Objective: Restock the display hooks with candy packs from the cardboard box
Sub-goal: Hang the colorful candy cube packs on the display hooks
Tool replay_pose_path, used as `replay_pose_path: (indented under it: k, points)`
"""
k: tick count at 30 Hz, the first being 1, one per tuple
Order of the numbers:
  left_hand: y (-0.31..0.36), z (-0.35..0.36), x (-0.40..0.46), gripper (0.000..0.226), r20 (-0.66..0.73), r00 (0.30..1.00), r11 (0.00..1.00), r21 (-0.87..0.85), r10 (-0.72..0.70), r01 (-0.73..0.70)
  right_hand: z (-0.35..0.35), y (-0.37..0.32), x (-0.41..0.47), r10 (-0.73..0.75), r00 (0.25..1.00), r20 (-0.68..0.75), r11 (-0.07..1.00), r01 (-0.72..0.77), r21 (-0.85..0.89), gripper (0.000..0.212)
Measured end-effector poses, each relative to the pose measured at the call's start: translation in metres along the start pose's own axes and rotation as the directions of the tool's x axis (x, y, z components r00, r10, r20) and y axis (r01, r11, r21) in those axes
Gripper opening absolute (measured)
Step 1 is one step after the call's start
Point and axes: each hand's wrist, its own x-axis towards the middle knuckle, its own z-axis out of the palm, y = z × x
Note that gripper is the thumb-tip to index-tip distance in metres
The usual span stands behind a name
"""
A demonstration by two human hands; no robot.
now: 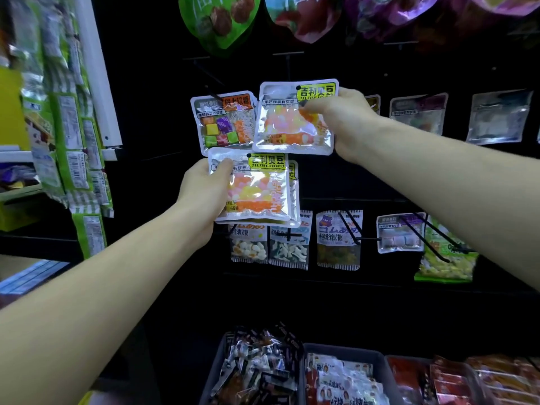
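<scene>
Dark pegboard (163,92) fills the background. Right hand (344,118) pinches one jelly-bean pack (292,121) by its top corner, likely aiming its hole at a hook, while left hand (201,194) grips the spare stack (257,191) just below.

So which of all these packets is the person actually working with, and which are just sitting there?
Part of the job:
- jelly bean pack, pinched in the right hand
- small stack of the same packs, held in the left hand
- bare display hook above

Just there:
- cube candy pack, already hanging
- gummy packs on the lower row
- snack bins at the bottom
</scene>
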Motion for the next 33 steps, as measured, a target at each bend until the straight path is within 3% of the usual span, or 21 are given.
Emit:
replay_pose_path:
  k: [8, 13, 21, 30, 33]
  points:
    - [0.005, 0.004, 0.001, 0.027, 0.023, 0.999, 0.999, -0.020, 0.026, -0.026, 0.014, -0.007, 0.008, 0.036, 0.999, -0.039, 0.999, -0.035, 0.017, 0.046]
    - [0.005, 0.005, 0.007, 0.025, 0.037, 0.999, 0.999, -0.040, 0.028, -0.026, 0.018, 0.011, 0.046, 0.036, 0.999, -0.036, 0.999, -0.036, -0.001, 0.092]
    - [-0.002, 0.004, 0.011, 0.030, 0.033, 0.999, 0.999, -0.030, 0.028, -0.027, 0.021, 0.003, 0.021, 0.024, 0.998, -0.053, 1.000, -0.023, 0.017, 0.046]
    - [-0.004, 0.001, 0.013, 0.026, 0.024, 0.999, 0.999, -0.032, 0.029, -0.028, 0.021, 0.008, 0.026, 0.042, 0.995, -0.092, 0.999, -0.042, 0.000, 0.061]
    - [-0.004, 0.001, 0.014, 0.024, 0.028, 0.999, 0.999, -0.043, 0.035, -0.034, 0.023, 0.013, 0.033, 0.062, 0.993, -0.100, 0.997, -0.067, -0.050, 0.056]
